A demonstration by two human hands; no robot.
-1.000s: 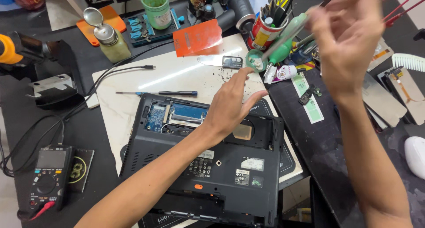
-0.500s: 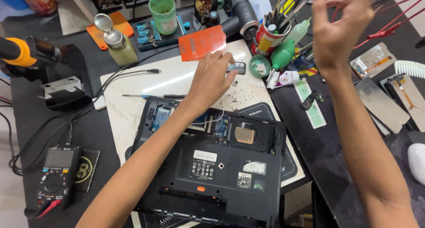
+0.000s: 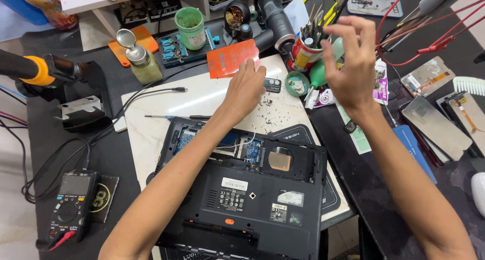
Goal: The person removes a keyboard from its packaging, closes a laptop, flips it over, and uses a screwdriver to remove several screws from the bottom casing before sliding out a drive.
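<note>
A black laptop (image 3: 252, 199) lies upside down on a white mat (image 3: 151, 134) with its back cover off, so circuit boards and a copper patch show. My left hand (image 3: 246, 88) reaches past it and rests palm down on the mat. Its fingertips lie at the lower edge of an orange card (image 3: 230, 58), beside a small black module (image 3: 273, 84); the fingers curl under and are hidden. My right hand (image 3: 348, 63) hovers in the air above a red tool cup (image 3: 303, 53), fingers apart and holding nothing I can see. Tiny screws (image 3: 266, 104) lie scattered by my left hand.
A thin screwdriver (image 3: 177, 117) lies on the mat left of the laptop. A multimeter (image 3: 68, 204) sits front left, and a soldering stand (image 3: 81, 111) and a pump bottle (image 3: 136, 58) stand further back. A green cup (image 3: 191, 25) stands at the back. Phone screens (image 3: 434, 123) and red leads (image 3: 429, 48) crowd the right side.
My left hand has moved forward from over the laptop to the mat by the orange card. My right hand has come lower and nearer the middle.
</note>
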